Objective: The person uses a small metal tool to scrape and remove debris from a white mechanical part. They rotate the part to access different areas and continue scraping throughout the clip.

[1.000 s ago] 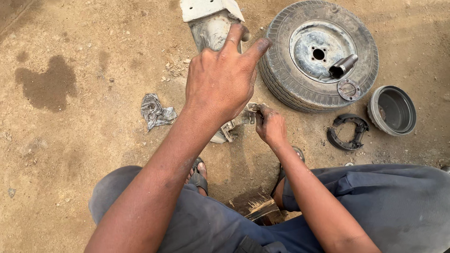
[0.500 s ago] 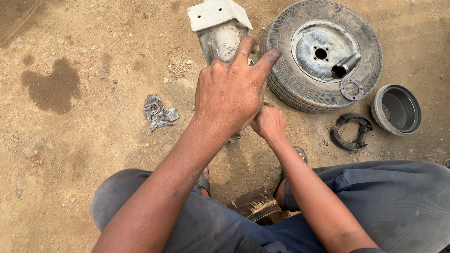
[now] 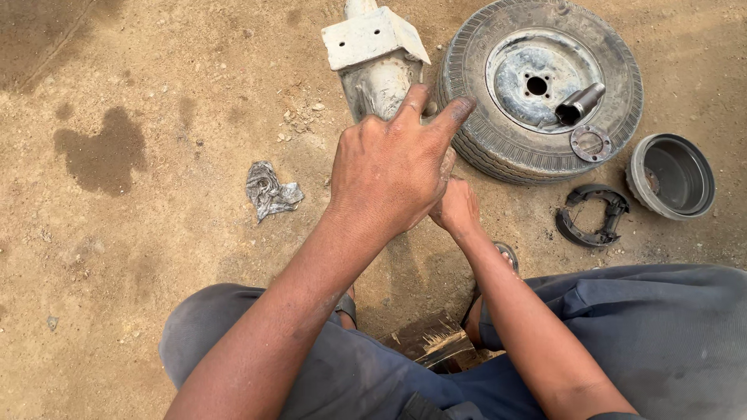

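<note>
The person is squatting on bare dirt ground [image 3: 156, 295], working at the near end of a grey metal axle housing [image 3: 379, 82] with a white flanged plate, lying at twelve o'clock. The left hand [image 3: 389, 175] is hovering over that end, fingers spread and loose, gripping nothing that shows, seemingly steadying the part. The right hand [image 3: 457, 208] is tucked beneath it, mostly hidden; whether its grip is closed on anything cannot be told. At one o'clock a small wheel [image 3: 541, 89] is lying flat, serving as a tray: a short metal sleeve [image 3: 580, 103] and a ring-shaped washer [image 3: 590, 143] are resting on it. At three o'clock a brake drum [image 3: 671, 176] is sitting open side up, apparently empty, brake shoes [image 3: 593, 215] beside it. A crumpled rag [image 3: 269, 190] is lying at nine o'clock.
</note>
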